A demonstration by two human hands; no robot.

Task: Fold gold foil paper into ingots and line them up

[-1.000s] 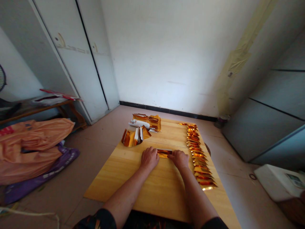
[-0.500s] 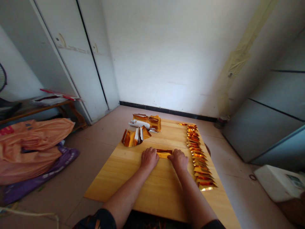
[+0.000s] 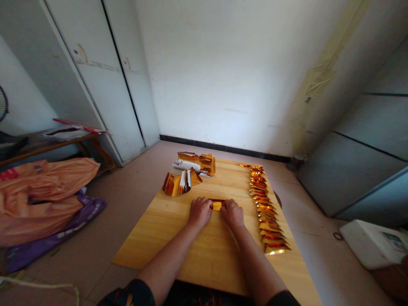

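Note:
A strip of gold foil paper (image 3: 217, 205) lies on the wooden board, partly covered by my fingers. My left hand (image 3: 200, 210) is closed on its left end, and my right hand (image 3: 232, 212) is closed on its right end. Only the short middle stretch of the strip shows between them. Right of my hands, a long row of folded gold foil pieces (image 3: 268, 208) overlaps along the board's right side. Beyond my left hand sits a curved stack of gold and white paper sheets (image 3: 178, 183). Behind it are more gold sheets (image 3: 207, 163) with a white bundle (image 3: 187, 165).
The wooden board (image 3: 153, 238) stands on a tiled floor close to a white wall. Orange and purple bags (image 3: 57, 187) lie on the floor at left, by a low bench. A white box (image 3: 372, 244) is at right, near a grey cabinet (image 3: 357, 161).
My right hand has slid left along the gold foil paper, closer to my left hand, so less of the strip shows. The left hand has barely moved.

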